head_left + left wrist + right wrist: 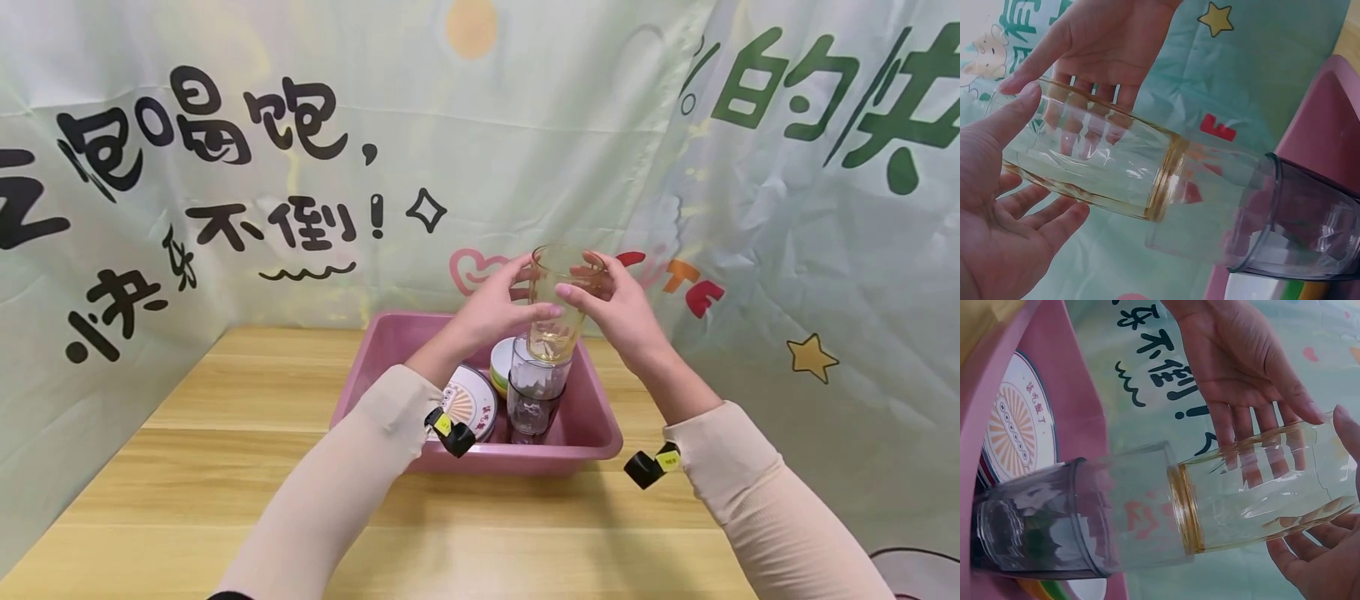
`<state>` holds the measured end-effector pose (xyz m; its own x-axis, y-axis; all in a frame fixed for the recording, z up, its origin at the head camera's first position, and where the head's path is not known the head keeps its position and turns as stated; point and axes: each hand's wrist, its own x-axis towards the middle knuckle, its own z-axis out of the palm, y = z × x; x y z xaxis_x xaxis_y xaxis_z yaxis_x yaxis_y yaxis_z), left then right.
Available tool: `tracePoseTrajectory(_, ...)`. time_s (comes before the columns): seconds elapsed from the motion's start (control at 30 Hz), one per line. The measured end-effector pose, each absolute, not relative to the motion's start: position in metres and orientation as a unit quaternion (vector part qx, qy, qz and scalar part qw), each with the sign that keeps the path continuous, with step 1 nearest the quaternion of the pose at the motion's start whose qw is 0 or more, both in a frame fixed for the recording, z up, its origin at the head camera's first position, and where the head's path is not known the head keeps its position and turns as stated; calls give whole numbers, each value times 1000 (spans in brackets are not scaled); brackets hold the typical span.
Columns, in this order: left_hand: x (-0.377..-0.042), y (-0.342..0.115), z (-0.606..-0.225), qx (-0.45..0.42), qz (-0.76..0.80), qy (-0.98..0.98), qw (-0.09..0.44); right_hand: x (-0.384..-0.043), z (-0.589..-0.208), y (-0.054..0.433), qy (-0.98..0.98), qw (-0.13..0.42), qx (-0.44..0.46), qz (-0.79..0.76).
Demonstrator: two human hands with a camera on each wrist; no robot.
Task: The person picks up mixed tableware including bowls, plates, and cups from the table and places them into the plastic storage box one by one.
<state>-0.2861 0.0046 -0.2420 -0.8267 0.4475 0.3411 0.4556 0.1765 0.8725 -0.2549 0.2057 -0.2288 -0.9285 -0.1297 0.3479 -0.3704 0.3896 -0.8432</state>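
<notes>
A yellow-tinted drinking glass [552, 343] stands upright at the top of a stack of glasses. My left hand [491, 310] holds it from the left, with the thumb across its near side and the fingers round the back. From the right, my right hand [628, 315] holds the same glass in a like way, its thumb near the rim. The yellow glass's base meets the mouth of a clear glass [1138, 506], and cannot tell how deep it sits. That clear glass sits inside a dark grey glass [1035, 525] in the pink tub [517, 461].
Left of the stack in the tub lie round plates [471, 398] with a printed sunburst pattern. Bowls [501, 360] with a white inside and coloured outsides stand behind, partly hidden by the glasses. The tub rests on a wooden table [247, 450]; printed cloth [360, 50] hangs behind it.
</notes>
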Motion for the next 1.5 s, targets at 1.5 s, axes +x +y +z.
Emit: tracePoseTrajectory(1.5,-296,0,-303,-285,-524,-802,-25,-258,-299,200,-811,53,165,558)
